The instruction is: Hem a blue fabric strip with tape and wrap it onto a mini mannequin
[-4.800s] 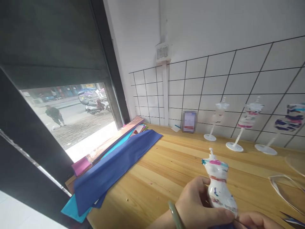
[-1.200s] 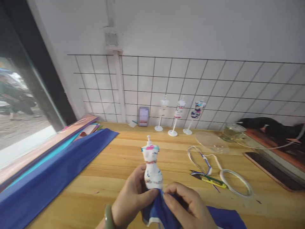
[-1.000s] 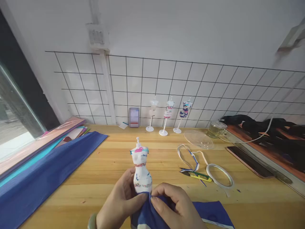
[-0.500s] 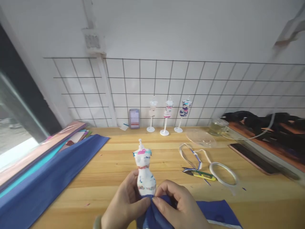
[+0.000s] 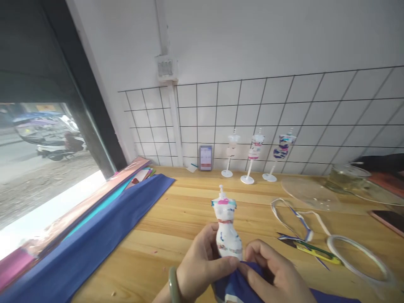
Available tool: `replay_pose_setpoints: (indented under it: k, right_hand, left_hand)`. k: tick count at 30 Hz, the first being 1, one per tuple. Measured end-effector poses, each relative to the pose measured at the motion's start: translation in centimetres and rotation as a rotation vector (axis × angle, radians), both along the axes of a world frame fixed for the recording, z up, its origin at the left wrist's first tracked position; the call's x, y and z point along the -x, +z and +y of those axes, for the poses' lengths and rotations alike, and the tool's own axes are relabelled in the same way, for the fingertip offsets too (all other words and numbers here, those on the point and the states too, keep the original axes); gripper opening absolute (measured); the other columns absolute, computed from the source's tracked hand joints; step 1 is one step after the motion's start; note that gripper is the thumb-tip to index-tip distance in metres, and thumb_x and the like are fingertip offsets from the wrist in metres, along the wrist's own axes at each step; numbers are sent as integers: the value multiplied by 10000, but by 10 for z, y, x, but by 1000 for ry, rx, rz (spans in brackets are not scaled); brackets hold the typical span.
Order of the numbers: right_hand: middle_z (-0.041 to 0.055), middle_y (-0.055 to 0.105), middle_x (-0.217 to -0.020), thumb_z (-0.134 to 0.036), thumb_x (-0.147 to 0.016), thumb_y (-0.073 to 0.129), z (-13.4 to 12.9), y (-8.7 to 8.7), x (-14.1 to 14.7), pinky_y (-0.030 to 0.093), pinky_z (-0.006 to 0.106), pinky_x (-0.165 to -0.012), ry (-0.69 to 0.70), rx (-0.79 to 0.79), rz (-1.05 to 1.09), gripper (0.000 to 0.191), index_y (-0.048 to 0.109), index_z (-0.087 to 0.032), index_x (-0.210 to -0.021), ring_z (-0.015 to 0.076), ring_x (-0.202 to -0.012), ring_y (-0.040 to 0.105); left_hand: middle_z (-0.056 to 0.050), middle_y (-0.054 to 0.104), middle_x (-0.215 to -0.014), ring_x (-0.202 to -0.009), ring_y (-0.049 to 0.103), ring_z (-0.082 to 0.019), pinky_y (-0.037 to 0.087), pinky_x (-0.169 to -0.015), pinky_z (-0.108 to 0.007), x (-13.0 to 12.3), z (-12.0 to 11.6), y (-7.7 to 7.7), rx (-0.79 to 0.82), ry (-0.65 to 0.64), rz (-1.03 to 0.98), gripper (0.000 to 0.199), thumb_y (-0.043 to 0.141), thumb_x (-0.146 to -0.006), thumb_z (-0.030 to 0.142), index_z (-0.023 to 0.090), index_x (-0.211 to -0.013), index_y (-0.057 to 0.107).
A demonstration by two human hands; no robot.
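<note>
A small white mannequin torso (image 5: 227,227) with pink and blue patches stands upright between my hands. Blue cloth (image 5: 235,284) is gathered around its lower end. My left hand (image 5: 205,261), with a bangle on the wrist, wraps the mannequin's left side, its thumb pressing the cloth at the front. My right hand (image 5: 273,269) pinches the cloth just right of that thumb. Both sets of fingertips nearly meet below the hips. The mannequin's base is hidden.
Three small mannequins on stands (image 5: 249,168) and a phone (image 5: 205,158) line the wall. Yellow-handled snips (image 5: 318,252), a tape roll (image 5: 360,256) and a clear disc (image 5: 307,193) lie right. Long blue fabric (image 5: 120,227) lies left, beside a window.
The view has turned left, so everything sits farther right and more of the window shows. Both hands still hold the cloth at the mannequin, with little change in grip.
</note>
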State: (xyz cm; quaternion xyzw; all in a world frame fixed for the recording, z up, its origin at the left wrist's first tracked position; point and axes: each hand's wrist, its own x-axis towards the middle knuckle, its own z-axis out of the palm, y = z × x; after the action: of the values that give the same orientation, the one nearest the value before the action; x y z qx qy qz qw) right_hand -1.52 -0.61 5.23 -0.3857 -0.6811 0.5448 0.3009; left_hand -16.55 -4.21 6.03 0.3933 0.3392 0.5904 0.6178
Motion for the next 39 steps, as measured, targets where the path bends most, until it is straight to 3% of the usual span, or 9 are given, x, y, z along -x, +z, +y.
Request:
replay_pose_setpoints:
  k: [12,18,22,27,34,39]
  right_hand:
    - [-31,491,-680,-289,-761,534,-2,5,0,346,232,-597,28,-44,120,113,480,-190,-763,124,-643,453]
    - [-52,418,-610,-420,-811,514,3,9,-5,309,218,-542,-10,-18,79,254,533,-168,-839,107,-578,396]
    - [-62,365,-555,-439,-835,498,7,13,-9,253,219,-497,65,-34,-5,305,536,-158,-725,93,-536,341]
    - [-48,419,-576,-345,-800,559,9,11,-9,294,209,-525,95,-42,-27,259,507,-158,-628,92,-567,373]
    - [-46,496,-586,-237,-726,614,7,11,-6,357,210,-561,39,-40,-45,128,553,-171,-634,100,-581,448]
    - [-40,538,-598,-194,-707,611,6,10,-5,372,210,-575,24,-72,-56,65,585,-169,-653,105,-595,482]
  left_hand:
    - [-25,586,-822,-789,533,-160,409,-721,-284,5,7,-13,68,8,146,391,729,-660,302,173,-970,529]
    - [-15,577,-824,-800,535,-172,417,-737,-303,8,8,-12,83,25,146,385,721,-667,317,186,-979,538]
    - [-8,564,-812,-799,534,-177,421,-733,-303,10,7,-11,97,12,152,349,711,-679,304,194,-970,553]
    - [-8,551,-829,-814,521,-174,414,-756,-308,13,6,-13,104,-21,175,334,702,-691,295,203,-981,563]
    - [-10,524,-839,-798,493,-153,400,-717,-279,13,6,-12,91,-79,169,278,662,-733,296,198,-974,564]
    - [-6,515,-797,-771,485,-157,395,-704,-279,12,6,-12,100,-76,142,315,708,-677,290,194,-948,579]
